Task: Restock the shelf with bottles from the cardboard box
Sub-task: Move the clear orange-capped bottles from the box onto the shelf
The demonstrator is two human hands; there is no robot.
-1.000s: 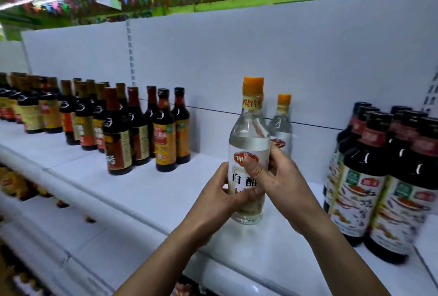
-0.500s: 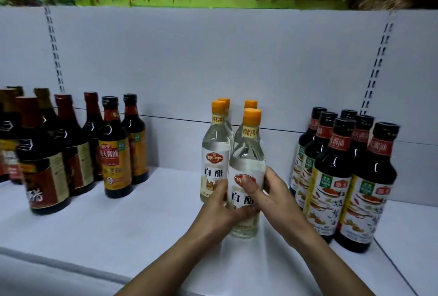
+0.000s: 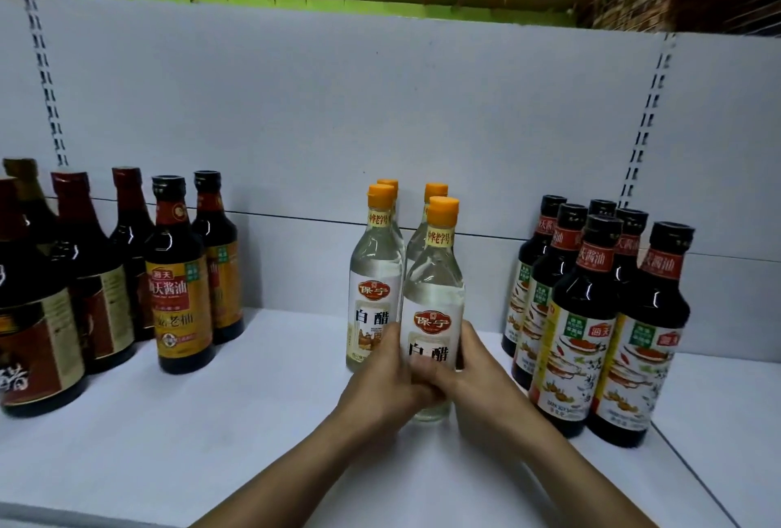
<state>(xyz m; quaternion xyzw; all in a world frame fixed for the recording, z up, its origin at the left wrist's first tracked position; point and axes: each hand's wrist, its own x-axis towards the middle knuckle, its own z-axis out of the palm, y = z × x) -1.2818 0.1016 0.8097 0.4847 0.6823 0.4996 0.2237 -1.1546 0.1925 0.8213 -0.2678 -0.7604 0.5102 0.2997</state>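
Observation:
A clear vinegar bottle with an orange cap and a white label stands on the white shelf, front right in a small cluster. My left hand and my right hand both wrap its lower part, fingers overlapping at the front. Three matching clear bottles stand close by: one just to its left, and two behind, whose orange caps show. The cardboard box is out of view.
Dark soy sauce bottles with black caps crowd the shelf right of my hands. More dark bottles with red and yellow labels stand at the left. A white back panel closes the shelf behind.
My hands carried the clear bottle from mid-air down and inward. It now stands on the shelf beside the other clear bottles. The view turned right and moved closer.

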